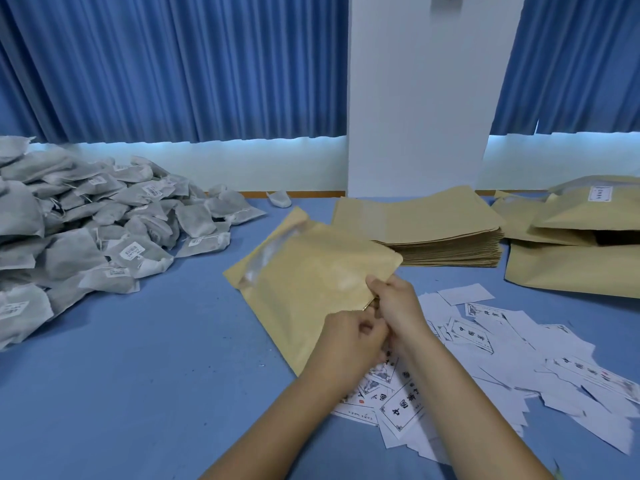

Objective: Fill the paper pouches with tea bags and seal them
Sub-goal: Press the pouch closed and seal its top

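My right hand [398, 303] pinches the right-hand edge of a paper pouch [311, 282], thumb on top and fingers tucked underneath. My left hand [353, 337] sits just below it on the same edge, with its fingers curled round the paper, and the two hands touch. The brown pouch is tilted, its far corner pointing away to the left, and its near end is lifted off the table [138, 375] in my grip. A clear window strip [263, 261] runs along its left side (whether anything is inside, I cannot tell).

Under my wrists and out to the right, white labels [502, 341] printed with black characters lie scattered over one another on the blue tabletop. Just behind the pouch, a flat stack of empty pouches [433, 230] rests near the foot of a white pillar [426, 98]. Further right, at the table's edge, several pouches lie piled up [571, 237]; the top one bears a label and one gapes open at its mouth.

Well apart on the left is a big heap of grey tea bags [86, 223], many with small white tags. One stray tea bag [278, 199] lies alone by the table's far edge. Blue curtains [173, 64] hang behind it all.
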